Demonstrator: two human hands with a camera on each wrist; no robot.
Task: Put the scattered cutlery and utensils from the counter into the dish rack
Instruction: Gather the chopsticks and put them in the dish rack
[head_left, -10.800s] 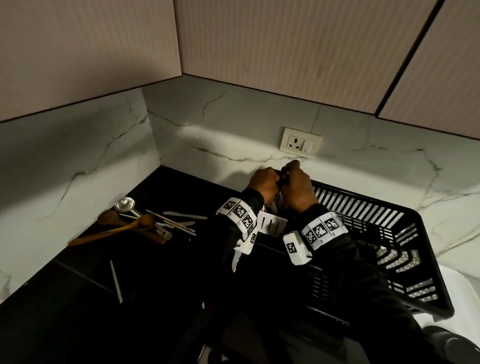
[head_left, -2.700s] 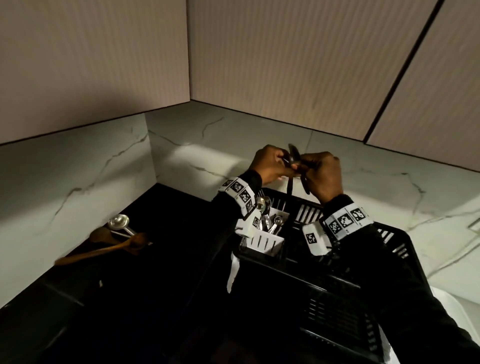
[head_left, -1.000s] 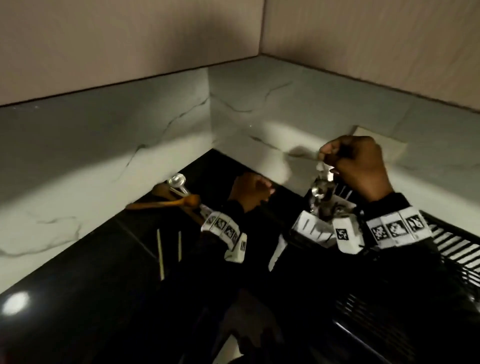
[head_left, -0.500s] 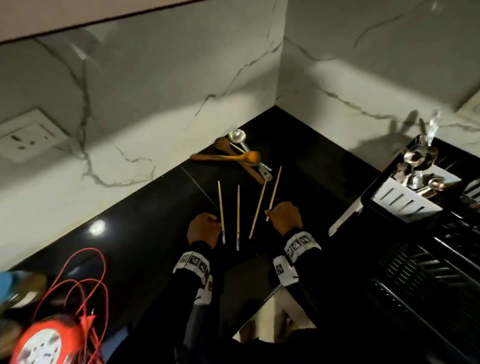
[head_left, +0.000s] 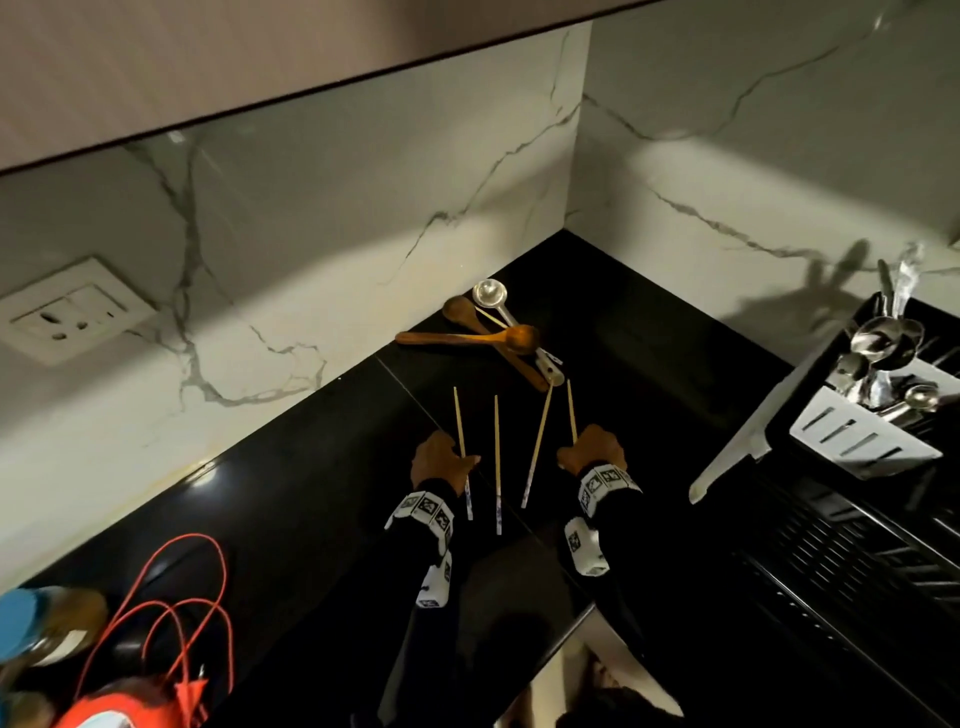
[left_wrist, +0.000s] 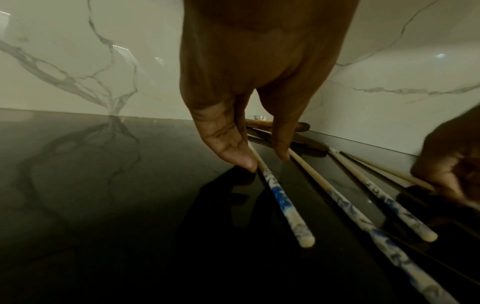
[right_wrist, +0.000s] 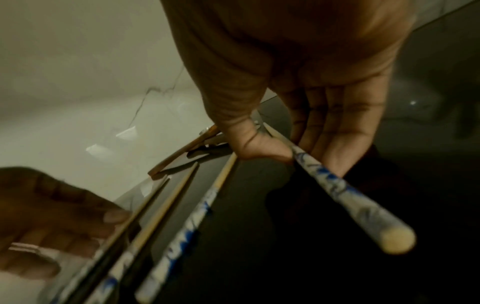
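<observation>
Several blue-patterned chopsticks lie side by side on the black counter (head_left: 291, 519). My left hand (head_left: 441, 462) pinches the leftmost chopstick (head_left: 459, 421) between thumb and fingers (left_wrist: 228, 148). My right hand (head_left: 592, 447) pinches the rightmost chopstick (head_left: 570, 410); its patterned end (right_wrist: 363, 211) is raised off the counter. Two chopsticks (head_left: 497, 457) (head_left: 539, 447) lie untouched between the hands. Beyond them are two wooden spoons (head_left: 467, 339) crossed over a metal ladle (head_left: 491, 295). The black dish rack (head_left: 857, 561) stands at the right, its white cutlery holder (head_left: 862, 447) full of metal spoons.
Marble walls meet in a corner behind the spoons. A wall socket (head_left: 67, 312) is on the left wall. A red cable (head_left: 176, 613) and a red reel (head_left: 104, 712) sit at the near left, beside a blue-lidded jar (head_left: 31, 618). The counter's front edge runs below my wrists.
A second ago my right hand was at the cutlery holder and my left hand hung over the counter. Both have come down to the chopsticks and now pinch the two outer ones.
</observation>
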